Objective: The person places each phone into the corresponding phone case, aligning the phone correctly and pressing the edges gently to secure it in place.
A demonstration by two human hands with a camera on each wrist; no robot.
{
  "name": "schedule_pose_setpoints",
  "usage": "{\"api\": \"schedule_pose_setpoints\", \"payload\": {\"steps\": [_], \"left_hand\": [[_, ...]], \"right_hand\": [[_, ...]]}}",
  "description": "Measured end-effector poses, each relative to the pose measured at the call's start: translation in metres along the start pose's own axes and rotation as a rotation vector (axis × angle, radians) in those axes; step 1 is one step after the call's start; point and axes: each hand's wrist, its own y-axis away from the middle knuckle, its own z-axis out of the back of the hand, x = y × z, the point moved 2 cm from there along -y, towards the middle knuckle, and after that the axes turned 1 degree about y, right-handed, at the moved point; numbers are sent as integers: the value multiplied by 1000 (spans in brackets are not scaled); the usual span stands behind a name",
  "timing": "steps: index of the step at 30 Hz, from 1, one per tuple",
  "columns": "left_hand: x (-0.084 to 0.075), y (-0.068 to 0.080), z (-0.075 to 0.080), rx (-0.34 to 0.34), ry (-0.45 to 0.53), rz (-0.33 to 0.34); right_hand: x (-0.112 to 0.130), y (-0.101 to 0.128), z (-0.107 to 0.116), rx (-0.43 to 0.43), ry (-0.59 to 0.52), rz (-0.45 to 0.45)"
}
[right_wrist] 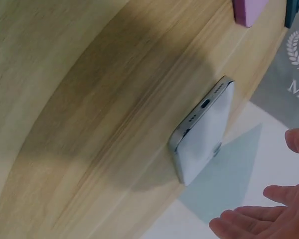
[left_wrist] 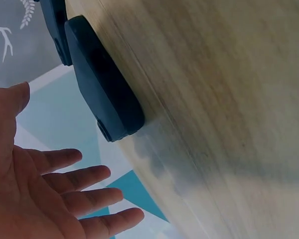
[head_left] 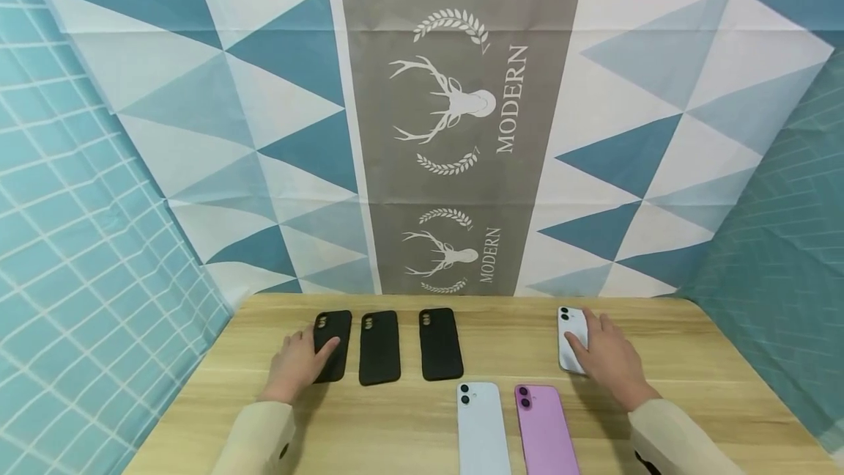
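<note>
Wooden table (head_left: 409, 416) before a patterned backdrop, with two rows of items. Far row, left to right: three black phone cases, camera cut-outs away from the person, namely the leftmost black case (head_left: 335, 343), the middle black case (head_left: 379, 347) and the right black case (head_left: 440, 343). Near row: a pale blue phone (head_left: 481, 427) and a purple phone (head_left: 543, 427), both face down, side by side. Set apart at far right: a white phone (head_left: 568, 332), face down. Left hand (head_left: 300, 365): fingers straight and spread, hovering over or just meeting the near edge of the leftmost black case; the left wrist view shows the palm open and clear of the case (left_wrist: 102, 79), nothing gripped. Right hand (head_left: 609, 358): fingers straight, over the right side of the white phone; the right wrist view shows the fingertips (right_wrist: 249, 219) apart from the phone (right_wrist: 204, 134), nothing held. Step in hand, as judged: the reach for one case and one phone at once, before any grasp. The next move would call for closing fingers round each item's long edges and lifting it off the flat table.
</note>
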Motion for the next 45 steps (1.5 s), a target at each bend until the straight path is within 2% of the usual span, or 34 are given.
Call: {"api": "schedule_pose_setpoints", "payload": {"steps": [6,15,21,28,35,45], "left_hand": [[5,-4,2,22,-15,16],[13,-7,-4,69,-33,48],[13,-11,-6,77,-44,56],[14,-13,-10,98,-37,86],[16,-14,-15,134,-46,113],[11,-15,-9,103,-48,120]], "right_hand": [[-15,-10,-4,84,-51,-51],[-31,-18,-9,154,-60,-111],[-37,-20,-15,214,-58,-147],[-37,-23,-19,248,-121,-182],[-31,-26,-25,253,-69,-193],[-16,-29,-25,250,-27,-276]]}}
